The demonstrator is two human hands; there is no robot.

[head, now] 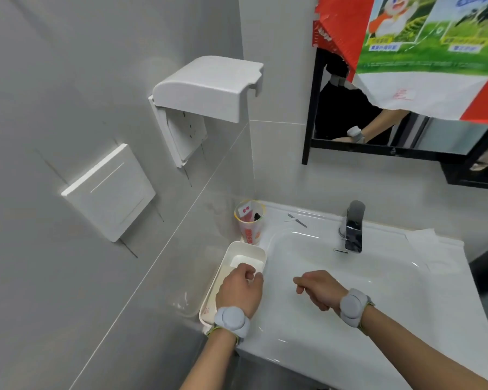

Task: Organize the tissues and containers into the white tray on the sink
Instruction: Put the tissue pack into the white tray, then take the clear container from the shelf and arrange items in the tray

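Note:
A long white tray (226, 258) lies on the sink's left rim, against the wall. A flat white tissue pack (245, 260) rests inside its far end. My left hand (238, 291) hovers over the tray with curled fingers, and seems to pinch the pack's near edge. My right hand (317, 289) hangs over the basin with loosely curled fingers, holding nothing. A clear plastic cup (250, 225) with red print stands upright just behind the tray in the sink's back left corner, with small items inside. Crumpled white tissue (431, 250) lies on the sink's right rim.
The white sink (307, 327) has a chrome faucet (352, 226) at the back. A small metal tool (297, 220) lies on the back rim. A covered socket (206, 91) and a switch plate (109, 192) are on the left wall. A mirror (378, 128) hangs above.

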